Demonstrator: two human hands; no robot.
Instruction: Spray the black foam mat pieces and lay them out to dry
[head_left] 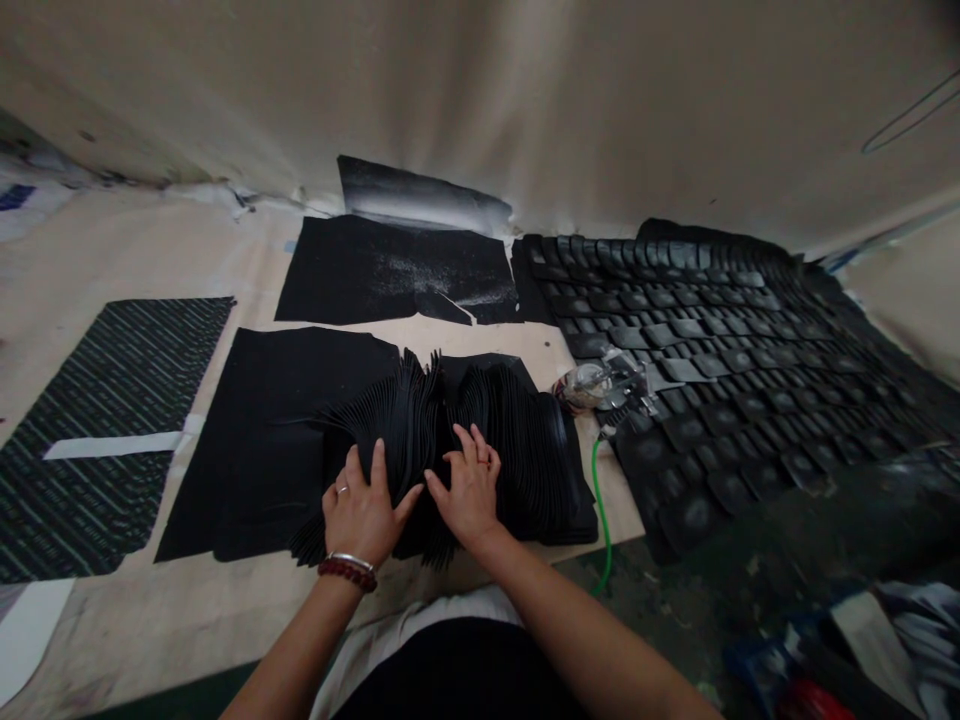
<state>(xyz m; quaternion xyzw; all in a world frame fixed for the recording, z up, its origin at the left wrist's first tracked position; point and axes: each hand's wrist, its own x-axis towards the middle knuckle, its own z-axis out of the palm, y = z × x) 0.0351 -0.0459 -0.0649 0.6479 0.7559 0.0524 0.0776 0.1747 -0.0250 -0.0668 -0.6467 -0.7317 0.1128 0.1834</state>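
Two fanned stacks of thin black sheet pieces stand side by side in front of me, the left stack [386, 400] and the right stack [532, 450]. On the left stack rests my left hand [364, 510], its fingers spread and thumb pointing right. My right hand [469, 485] lies with fingers apart near the gap between the stacks, touching the pieces. The two thumbs almost meet. Under the left stack extends a flat black sheet [277, 430]. Neither hand is closed round a piece.
Beyond the stacks lies another black sheet [360, 265]. Rows of overlapping black pieces [697, 330] cover the right side. A clear, shiny device [604, 380] with a green hose [602, 500] sits between. At left is a striped dark sheet [112, 400] with a white strip [112, 445].
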